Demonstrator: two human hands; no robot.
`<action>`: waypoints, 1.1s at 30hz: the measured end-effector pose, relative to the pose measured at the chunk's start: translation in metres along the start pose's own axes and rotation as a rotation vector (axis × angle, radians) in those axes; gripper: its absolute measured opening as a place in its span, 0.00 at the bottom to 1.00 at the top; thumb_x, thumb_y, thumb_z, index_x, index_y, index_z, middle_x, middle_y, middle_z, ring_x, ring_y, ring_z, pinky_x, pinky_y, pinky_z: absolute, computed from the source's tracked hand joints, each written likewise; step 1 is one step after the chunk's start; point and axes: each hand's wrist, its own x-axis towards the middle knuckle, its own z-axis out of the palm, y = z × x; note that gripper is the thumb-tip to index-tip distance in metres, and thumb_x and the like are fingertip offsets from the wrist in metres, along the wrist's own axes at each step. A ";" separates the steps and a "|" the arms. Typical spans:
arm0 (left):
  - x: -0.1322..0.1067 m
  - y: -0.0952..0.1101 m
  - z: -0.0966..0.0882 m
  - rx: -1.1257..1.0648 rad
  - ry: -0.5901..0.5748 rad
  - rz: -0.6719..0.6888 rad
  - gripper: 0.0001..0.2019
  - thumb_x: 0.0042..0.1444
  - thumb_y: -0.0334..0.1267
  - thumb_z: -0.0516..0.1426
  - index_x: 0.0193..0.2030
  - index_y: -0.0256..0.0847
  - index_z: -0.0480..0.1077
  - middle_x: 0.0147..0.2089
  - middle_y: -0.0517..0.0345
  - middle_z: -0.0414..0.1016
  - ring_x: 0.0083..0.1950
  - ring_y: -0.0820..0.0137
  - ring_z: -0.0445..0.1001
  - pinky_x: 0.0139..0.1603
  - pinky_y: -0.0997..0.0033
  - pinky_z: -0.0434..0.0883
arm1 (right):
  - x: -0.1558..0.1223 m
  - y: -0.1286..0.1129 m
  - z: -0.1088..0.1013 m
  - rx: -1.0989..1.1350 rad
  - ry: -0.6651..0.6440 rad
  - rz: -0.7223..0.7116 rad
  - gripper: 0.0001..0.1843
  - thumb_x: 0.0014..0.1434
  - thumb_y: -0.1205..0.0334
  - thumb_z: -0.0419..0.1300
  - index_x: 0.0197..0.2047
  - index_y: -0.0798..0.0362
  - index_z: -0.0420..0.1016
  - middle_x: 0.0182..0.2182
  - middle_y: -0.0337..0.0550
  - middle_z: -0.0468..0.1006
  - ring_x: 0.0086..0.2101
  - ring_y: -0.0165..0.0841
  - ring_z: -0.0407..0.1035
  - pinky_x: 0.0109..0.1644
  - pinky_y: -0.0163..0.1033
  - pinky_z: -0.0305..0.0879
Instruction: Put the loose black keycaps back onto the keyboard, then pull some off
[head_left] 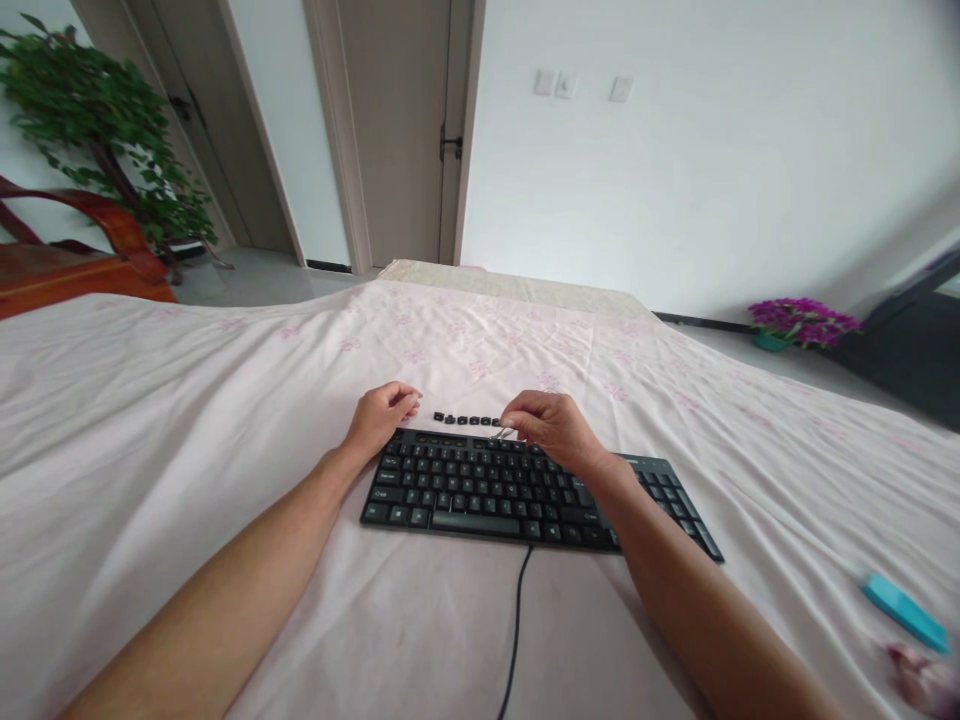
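Note:
A black wired keyboard (495, 490) lies on a bed covered by a pale pink flowered sheet (187, 420). Just beyond its top edge several loose black keycaps (465, 419) sit in a short row. My left hand (381, 417) rests on the sheet at the keyboard's top left corner, fingers curled, nothing visible in it. My right hand (551, 428) hovers over the keyboard's top row, fingers pinched around a small thin metallic tool (504, 433) whose tip points at the keys. The keyboard's cable (516, 620) runs toward me.
A turquoise flat object (904, 612) lies on the sheet at the right, near a blurred pinkish thing at the frame corner. Beyond the bed are doors, a potted green plant (105, 120), a red wooden chair (82, 250) and purple flowers (801, 322).

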 end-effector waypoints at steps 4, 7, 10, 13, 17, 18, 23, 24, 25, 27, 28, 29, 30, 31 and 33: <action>0.000 0.001 0.000 -0.006 0.000 -0.010 0.17 0.50 0.49 0.59 0.38 0.38 0.75 0.32 0.53 0.79 0.33 0.68 0.77 0.39 0.69 0.71 | 0.002 0.006 0.002 0.005 -0.039 -0.010 0.17 0.54 0.48 0.63 0.28 0.55 0.78 0.24 0.39 0.75 0.20 0.24 0.64 0.23 0.30 0.60; 0.000 0.001 0.000 -0.015 0.005 -0.015 0.16 0.49 0.49 0.59 0.37 0.38 0.76 0.32 0.54 0.79 0.33 0.68 0.76 0.39 0.70 0.71 | 0.004 0.005 0.002 -0.017 -0.083 -0.048 0.18 0.55 0.47 0.62 0.28 0.55 0.78 0.24 0.39 0.74 0.21 0.25 0.64 0.25 0.31 0.60; 0.000 0.003 0.001 -0.024 0.017 -0.026 0.16 0.48 0.49 0.60 0.36 0.38 0.76 0.32 0.54 0.79 0.33 0.68 0.76 0.39 0.70 0.71 | 0.007 -0.003 0.003 -0.102 -0.154 -0.108 0.18 0.57 0.48 0.60 0.27 0.54 0.78 0.27 0.41 0.77 0.26 0.28 0.68 0.30 0.32 0.63; -0.001 0.004 0.001 -0.004 0.014 -0.016 0.16 0.49 0.49 0.60 0.36 0.38 0.76 0.31 0.54 0.79 0.33 0.67 0.76 0.38 0.70 0.71 | 0.010 -0.012 0.006 -0.199 -0.226 -0.177 0.16 0.59 0.49 0.59 0.29 0.52 0.79 0.29 0.40 0.78 0.30 0.29 0.70 0.36 0.33 0.64; -0.001 0.002 0.000 0.025 0.002 0.010 0.16 0.50 0.49 0.58 0.37 0.38 0.75 0.32 0.54 0.79 0.33 0.67 0.76 0.38 0.70 0.70 | 0.014 -0.017 0.010 -0.282 -0.282 -0.224 0.17 0.60 0.48 0.58 0.31 0.51 0.79 0.29 0.39 0.78 0.31 0.29 0.70 0.39 0.33 0.63; -0.002 0.002 0.000 0.025 0.000 0.016 0.16 0.51 0.49 0.58 0.37 0.38 0.75 0.32 0.54 0.79 0.33 0.67 0.76 0.38 0.70 0.70 | 0.015 -0.016 0.011 -0.290 -0.278 -0.230 0.17 0.60 0.48 0.58 0.31 0.52 0.79 0.28 0.40 0.78 0.31 0.29 0.70 0.39 0.33 0.63; -0.002 0.003 0.000 0.013 -0.004 0.022 0.15 0.50 0.48 0.58 0.37 0.38 0.75 0.32 0.54 0.79 0.33 0.67 0.76 0.38 0.69 0.71 | 0.012 -0.011 0.016 -0.317 -0.268 -0.281 0.18 0.62 0.48 0.56 0.31 0.52 0.78 0.29 0.40 0.77 0.30 0.29 0.70 0.37 0.33 0.62; -0.002 0.004 0.001 0.016 -0.005 0.024 0.15 0.50 0.48 0.58 0.37 0.38 0.75 0.32 0.54 0.79 0.33 0.67 0.76 0.38 0.69 0.71 | 0.011 -0.011 0.018 -0.336 -0.266 -0.305 0.18 0.62 0.49 0.56 0.31 0.52 0.78 0.29 0.40 0.77 0.30 0.29 0.69 0.37 0.33 0.61; -0.002 0.006 0.001 0.024 -0.005 0.029 0.15 0.51 0.48 0.58 0.37 0.38 0.75 0.32 0.54 0.79 0.33 0.67 0.76 0.38 0.69 0.70 | 0.011 -0.012 0.020 -0.366 -0.266 -0.333 0.18 0.63 0.49 0.55 0.31 0.52 0.78 0.29 0.41 0.77 0.30 0.29 0.69 0.37 0.33 0.61; -0.003 0.010 0.001 0.056 0.000 0.056 0.14 0.51 0.48 0.57 0.37 0.39 0.75 0.31 0.55 0.79 0.34 0.66 0.76 0.39 0.69 0.70 | 0.010 -0.013 0.025 -0.436 -0.271 -0.389 0.19 0.62 0.48 0.55 0.30 0.52 0.77 0.28 0.41 0.76 0.30 0.29 0.69 0.36 0.33 0.60; -0.004 0.012 0.001 0.079 0.004 0.075 0.14 0.52 0.47 0.57 0.37 0.40 0.76 0.32 0.55 0.79 0.35 0.66 0.76 0.40 0.69 0.70 | 0.009 -0.013 0.027 -0.459 -0.272 -0.409 0.20 0.62 0.48 0.55 0.29 0.52 0.77 0.28 0.41 0.76 0.30 0.30 0.69 0.36 0.33 0.59; -0.004 0.015 0.001 0.106 0.007 0.098 0.13 0.52 0.46 0.57 0.37 0.40 0.76 0.32 0.56 0.79 0.36 0.65 0.76 0.41 0.69 0.70 | 0.009 -0.012 0.028 -0.461 -0.267 -0.415 0.20 0.63 0.47 0.54 0.28 0.52 0.77 0.27 0.41 0.75 0.30 0.30 0.69 0.36 0.33 0.59; -0.006 0.017 0.001 0.135 0.012 0.120 0.12 0.52 0.46 0.57 0.36 0.41 0.76 0.33 0.56 0.79 0.37 0.65 0.76 0.41 0.69 0.69 | 0.010 -0.010 0.029 -0.436 -0.249 -0.407 0.21 0.63 0.47 0.54 0.28 0.52 0.77 0.27 0.41 0.75 0.29 0.29 0.69 0.36 0.33 0.59; -0.007 0.020 0.001 0.161 0.012 0.141 0.12 0.53 0.45 0.57 0.36 0.42 0.76 0.34 0.56 0.79 0.38 0.65 0.76 0.41 0.69 0.69 | 0.010 -0.007 0.029 -0.389 -0.221 -0.387 0.21 0.63 0.47 0.54 0.29 0.52 0.77 0.28 0.41 0.76 0.29 0.29 0.69 0.36 0.33 0.60; -0.010 0.027 0.001 0.201 0.000 0.181 0.11 0.54 0.45 0.56 0.37 0.42 0.76 0.36 0.57 0.79 0.38 0.65 0.76 0.41 0.69 0.68 | 0.011 0.003 0.027 -0.260 -0.154 -0.331 0.21 0.62 0.46 0.54 0.29 0.52 0.76 0.28 0.41 0.76 0.29 0.29 0.70 0.36 0.33 0.62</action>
